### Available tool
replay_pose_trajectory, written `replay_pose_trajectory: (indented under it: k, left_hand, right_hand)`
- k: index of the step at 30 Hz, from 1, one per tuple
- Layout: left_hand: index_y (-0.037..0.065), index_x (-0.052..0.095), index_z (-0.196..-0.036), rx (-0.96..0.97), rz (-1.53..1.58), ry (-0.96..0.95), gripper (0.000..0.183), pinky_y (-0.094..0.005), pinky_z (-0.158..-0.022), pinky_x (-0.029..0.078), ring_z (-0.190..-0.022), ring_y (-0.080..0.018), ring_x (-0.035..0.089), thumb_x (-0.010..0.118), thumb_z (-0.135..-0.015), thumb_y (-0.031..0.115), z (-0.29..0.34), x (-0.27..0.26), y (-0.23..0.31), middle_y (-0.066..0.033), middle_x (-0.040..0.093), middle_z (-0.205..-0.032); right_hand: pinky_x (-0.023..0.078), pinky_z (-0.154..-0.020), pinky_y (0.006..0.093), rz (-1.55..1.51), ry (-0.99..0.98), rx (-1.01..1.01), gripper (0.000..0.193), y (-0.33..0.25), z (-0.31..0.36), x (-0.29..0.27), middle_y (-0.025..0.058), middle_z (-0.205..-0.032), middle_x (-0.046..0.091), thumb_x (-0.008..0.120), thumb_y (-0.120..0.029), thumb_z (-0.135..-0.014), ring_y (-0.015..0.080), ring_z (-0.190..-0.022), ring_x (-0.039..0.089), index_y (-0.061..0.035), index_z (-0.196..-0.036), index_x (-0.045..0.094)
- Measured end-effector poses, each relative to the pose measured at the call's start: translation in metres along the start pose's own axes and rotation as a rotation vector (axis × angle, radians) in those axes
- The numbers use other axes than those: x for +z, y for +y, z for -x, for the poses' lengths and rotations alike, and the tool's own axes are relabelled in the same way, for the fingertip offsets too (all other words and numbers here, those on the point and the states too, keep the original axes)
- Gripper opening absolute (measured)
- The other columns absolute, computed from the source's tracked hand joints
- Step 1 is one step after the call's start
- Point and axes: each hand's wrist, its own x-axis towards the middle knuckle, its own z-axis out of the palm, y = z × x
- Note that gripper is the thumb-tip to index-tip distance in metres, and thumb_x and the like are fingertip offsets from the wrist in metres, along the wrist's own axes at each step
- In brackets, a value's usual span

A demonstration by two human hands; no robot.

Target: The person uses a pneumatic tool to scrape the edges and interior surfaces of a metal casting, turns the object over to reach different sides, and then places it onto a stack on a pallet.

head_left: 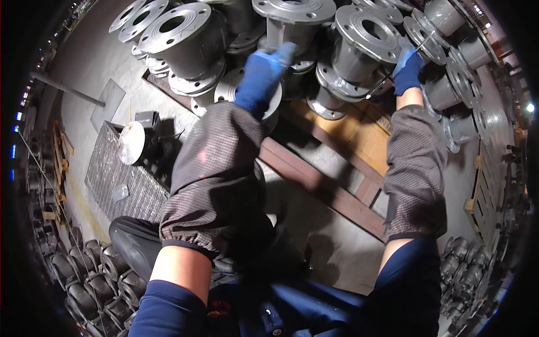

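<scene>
Gray flanged metal pipe fittings stand crowded along the top of the view. My left hand (268,68), in a blue glove, is at the side of the middle fitting (292,28). Motion smears its fingers, so I cannot tell whether it grips the flange or only touches it. My right hand (409,66), also gloved in blue, is closed around a thin metal rod (382,85). The rod slants from upper right to lower left, its lower tip beside the base of the neighboring fitting (365,48). Checked sleeve covers are on both my forearms.
Below the fittings lie reddish-brown beams (314,174) and a cardboard sheet (359,132). To the left, a ribbed gray block (120,180) bears a pale round disc (132,143). More fittings are piled at lower left (101,281) and lower right (469,269). A wooden pallet (484,196) stands at right.
</scene>
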Motion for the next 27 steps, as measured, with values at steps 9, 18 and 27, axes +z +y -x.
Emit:
replay_pose_trajectory:
  k: [9, 18, 27]
  left_hand:
    - [-0.004, 0.056, -0.111, -0.799, 0.232, 0.139, 0.059, -0.0265, -0.066, 0.048, -0.075, -0.0152, 0.062, 0.066, -0.076, 0.043, 0.064, -0.047, -0.065, -0.0087, 0.065, -0.085]
    - [0.009, 0.036, -0.132, -0.382, -0.752, -0.427, 0.071, -0.0526, -0.097, 0.03, -0.098, -0.0316, 0.058, 0.06, -0.074, 0.043, 0.095, 0.023, -0.028, -0.0131, 0.062, -0.101]
    - [-0.011, 0.027, -0.13, -0.197, -0.646, -0.385, 0.069, -0.0395, -0.063, 0.048, -0.06, -0.0315, 0.062, 0.054, -0.076, 0.022, 0.093, 0.037, -0.066, -0.0134, 0.061, -0.06]
  right_hand:
    - [0.03, -0.044, 0.0215, -0.145, 0.164, 0.212, 0.033, -0.005, 0.032, -0.03, 0.0021, -0.082, 0.051, 0.05, -0.035, -0.082, 0.0106, -0.062, 0.045, -0.0083, -0.1, 0.055]
    - [0.041, -0.063, 0.0308, 0.092, -0.126, 0.522, 0.053, 0.053, 0.228, -0.014, 0.0147, -0.099, 0.065, 0.034, -0.047, -0.091, 0.0206, -0.08, 0.059, -0.004, -0.117, 0.051]
    - [0.049, -0.058, 0.0336, -0.093, -0.24, 0.475, 0.032, 0.107, 0.291, 0.113, 0.01, -0.095, 0.062, 0.046, -0.034, -0.091, 0.0225, -0.07, 0.06, -0.0055, -0.098, 0.058]
